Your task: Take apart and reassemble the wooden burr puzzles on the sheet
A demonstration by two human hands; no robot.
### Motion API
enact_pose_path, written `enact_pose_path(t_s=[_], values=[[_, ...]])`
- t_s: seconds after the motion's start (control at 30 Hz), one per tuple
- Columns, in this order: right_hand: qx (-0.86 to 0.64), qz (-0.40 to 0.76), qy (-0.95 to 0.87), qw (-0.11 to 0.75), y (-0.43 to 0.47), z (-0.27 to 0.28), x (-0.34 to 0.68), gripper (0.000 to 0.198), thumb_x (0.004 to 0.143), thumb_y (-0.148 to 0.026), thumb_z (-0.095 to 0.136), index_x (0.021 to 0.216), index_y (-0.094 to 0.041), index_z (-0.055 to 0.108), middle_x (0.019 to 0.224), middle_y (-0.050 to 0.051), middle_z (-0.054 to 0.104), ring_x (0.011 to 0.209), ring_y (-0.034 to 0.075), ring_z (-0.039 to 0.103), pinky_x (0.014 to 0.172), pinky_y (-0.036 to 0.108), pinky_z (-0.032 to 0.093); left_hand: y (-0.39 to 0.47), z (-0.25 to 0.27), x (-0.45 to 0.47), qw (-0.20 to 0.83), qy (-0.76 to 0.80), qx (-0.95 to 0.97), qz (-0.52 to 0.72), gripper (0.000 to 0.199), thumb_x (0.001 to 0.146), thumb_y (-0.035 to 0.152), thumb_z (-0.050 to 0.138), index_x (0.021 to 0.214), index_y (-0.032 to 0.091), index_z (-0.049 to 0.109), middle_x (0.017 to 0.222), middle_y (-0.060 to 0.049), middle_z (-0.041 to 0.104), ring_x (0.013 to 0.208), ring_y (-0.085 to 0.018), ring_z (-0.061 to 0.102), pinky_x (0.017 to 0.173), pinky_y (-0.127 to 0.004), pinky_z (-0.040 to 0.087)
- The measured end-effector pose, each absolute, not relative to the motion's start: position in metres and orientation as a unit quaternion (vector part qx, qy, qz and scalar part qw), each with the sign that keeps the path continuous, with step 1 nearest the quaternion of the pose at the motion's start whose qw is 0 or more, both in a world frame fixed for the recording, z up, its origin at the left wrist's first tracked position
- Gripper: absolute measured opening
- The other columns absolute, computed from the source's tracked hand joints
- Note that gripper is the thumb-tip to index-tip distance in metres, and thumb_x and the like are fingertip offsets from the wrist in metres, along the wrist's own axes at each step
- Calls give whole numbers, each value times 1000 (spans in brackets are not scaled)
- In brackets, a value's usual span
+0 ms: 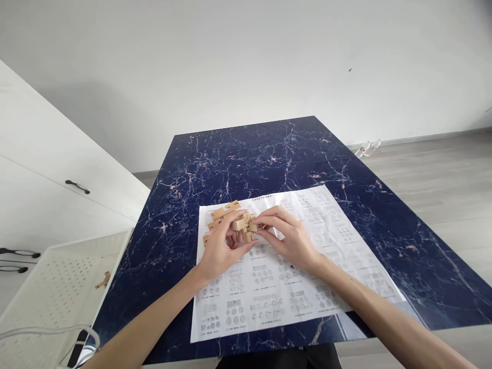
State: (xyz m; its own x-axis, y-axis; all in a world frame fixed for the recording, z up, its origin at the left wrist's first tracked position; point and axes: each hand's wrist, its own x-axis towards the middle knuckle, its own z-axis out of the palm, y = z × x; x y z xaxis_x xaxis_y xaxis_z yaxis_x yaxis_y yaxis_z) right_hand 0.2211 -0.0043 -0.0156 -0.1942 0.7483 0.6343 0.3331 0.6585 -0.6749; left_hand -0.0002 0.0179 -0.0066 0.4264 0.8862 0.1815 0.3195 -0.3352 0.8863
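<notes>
Between my two hands is a wooden interlocking puzzle (246, 223), several notched light-wood pieces fitted crosswise. My left hand (222, 246) grips it from the left, with the thumb below and the fingers around its far side. From the right, the fingertips of my right hand (288, 236) pinch the puzzle's right end. Just beyond my left hand, loose notched wooden pieces (226, 210) lie on the paper, partly covered by the hand. Under everything spreads a white instruction sheet (246, 292) printed with rows of small diagrams and text.
The sheet lies on a dark blue marbled table (246, 159). At the lower left stands a white perforated surface (69, 271) with a small wooden piece (103, 280) and a white cable (49, 329). White cabinets (49, 169) line the left side.
</notes>
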Motion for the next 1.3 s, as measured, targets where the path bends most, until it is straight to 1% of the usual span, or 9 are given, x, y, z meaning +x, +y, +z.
enact_pose_path(t_s=[0.17, 0.3, 0.53, 0.73, 0.83, 0.93, 1.03, 1.13, 1.3], values=[[-354, 201, -753, 518, -5, -13, 222, 27, 109, -15, 63, 132, -28, 70, 115, 7, 70, 99, 22, 73, 81, 40, 68, 19, -8, 0, 376, 414, 753, 347, 68, 88, 51, 89, 146, 31, 60, 81, 3, 59, 64, -14, 54, 57, -26, 50], [-354, 204, -757, 511, -6, -13, 223, 28, 109, -15, 63, 132, -29, 70, 116, 8, 71, 98, 22, 74, 80, 40, 69, 19, -8, 0, 349, 408, 763, 359, 66, 86, 52, 90, 143, 34, 63, 107, -3, 67, 73, -15, 57, 62, -28, 54], [-348, 197, -761, 511, -7, -11, 222, 26, 107, -15, 66, 129, -29, 72, 112, 7, 72, 95, 22, 74, 80, 39, 68, 22, -8, -2, 331, 394, 776, 364, 64, 84, 49, 93, 141, 37, 65, 127, -7, 56, 68, -10, 51, 58, -27, 52], [-337, 203, -755, 524, -7, -10, 221, 27, 107, -16, 68, 130, -29, 72, 112, 6, 73, 97, 22, 74, 83, 39, 68, 21, -8, -1, 383, 392, 764, 341, 68, 85, 48, 93, 143, 32, 61, 101, -1, 69, 66, -13, 61, 58, -27, 55], [-337, 215, -753, 523, -7, -9, 222, 27, 107, -18, 68, 130, -30, 71, 115, 6, 73, 101, 23, 74, 85, 41, 68, 20, -8, -1, 404, 391, 751, 348, 69, 84, 48, 93, 142, 30, 61, 116, -5, 73, 69, -14, 67, 62, -31, 61], [-347, 227, -749, 516, -7, -9, 222, 29, 106, -25, 71, 134, -31, 68, 121, 8, 70, 108, 25, 73, 90, 44, 67, 21, -7, 0, 422, 386, 736, 363, 66, 85, 47, 91, 141, 28, 62, 133, -11, 71, 85, -20, 73, 72, -36, 66], [-369, 217, -740, 518, -7, -9, 222, 31, 107, -30, 68, 138, -29, 64, 124, 10, 66, 110, 27, 71, 92, 47, 66, 22, -4, 0, 468, 388, 699, 376, 69, 84, 46, 92, 143, 27, 61, 132, -12, 70, 98, -25, 75, 80, -41, 68], [-401, 200, -722, 527, -6, -11, 223, 27, 110, -30, 61, 137, -28, 61, 124, 11, 64, 103, 25, 69, 90, 48, 64, 22, -2, -1, 516, 391, 665, 374, 74, 80, 43, 96, 143, 29, 59, 122, -9, 73, 97, -26, 76, 85, -45, 67], [-418, 214, -728, 499, -3, -14, 224, 23, 111, -32, 59, 134, -27, 60, 123, 11, 66, 101, 25, 69, 90, 46, 63, 25, -1, -3, 557, 354, 644, 389, 73, 80, 39, 97, 141, 28, 59, 124, -10, 71, 96, -23, 73, 85, -40, 64]])
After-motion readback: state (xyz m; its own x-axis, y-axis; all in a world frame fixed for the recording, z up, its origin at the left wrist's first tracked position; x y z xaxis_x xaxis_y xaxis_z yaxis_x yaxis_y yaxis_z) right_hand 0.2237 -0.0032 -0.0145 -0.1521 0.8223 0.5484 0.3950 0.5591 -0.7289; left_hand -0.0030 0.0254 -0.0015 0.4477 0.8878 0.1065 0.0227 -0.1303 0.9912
